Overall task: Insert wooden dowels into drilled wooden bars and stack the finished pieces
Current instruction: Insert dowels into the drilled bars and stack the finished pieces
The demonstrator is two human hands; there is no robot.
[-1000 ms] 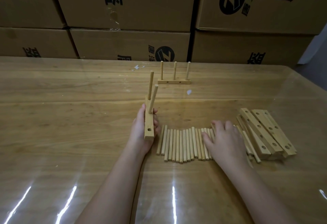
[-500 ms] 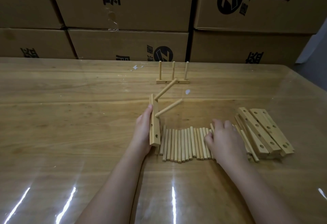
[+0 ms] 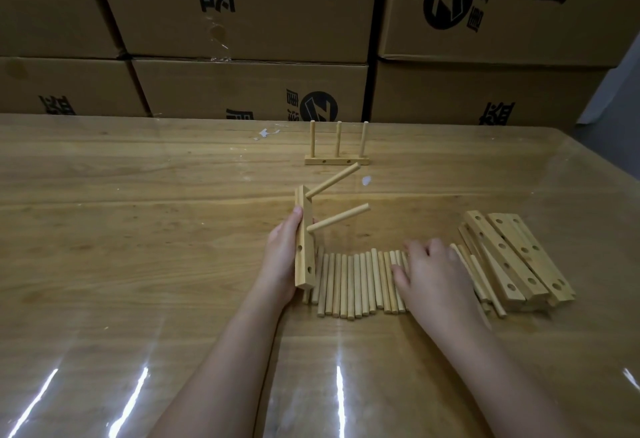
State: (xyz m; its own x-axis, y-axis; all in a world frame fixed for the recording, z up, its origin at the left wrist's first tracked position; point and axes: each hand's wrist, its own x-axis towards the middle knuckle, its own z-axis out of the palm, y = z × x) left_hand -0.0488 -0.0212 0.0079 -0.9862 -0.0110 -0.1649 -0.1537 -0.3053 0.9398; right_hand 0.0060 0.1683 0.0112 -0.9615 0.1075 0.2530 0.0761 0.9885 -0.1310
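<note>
Drilled bar [image 3: 304,257], two dowels [image 3: 337,219] fitted, gripped in left hand [image 3: 280,259], now tipped sideways toward right hand [image 3: 434,275] lying on dowel row [image 3: 353,282], grasp unclear; third dowel likely due

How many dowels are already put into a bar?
5. Three upright dowels sit in the finished bar farther back; two slanted dowels sit in the held bar that the left hand grips. None looks hidden.
</note>
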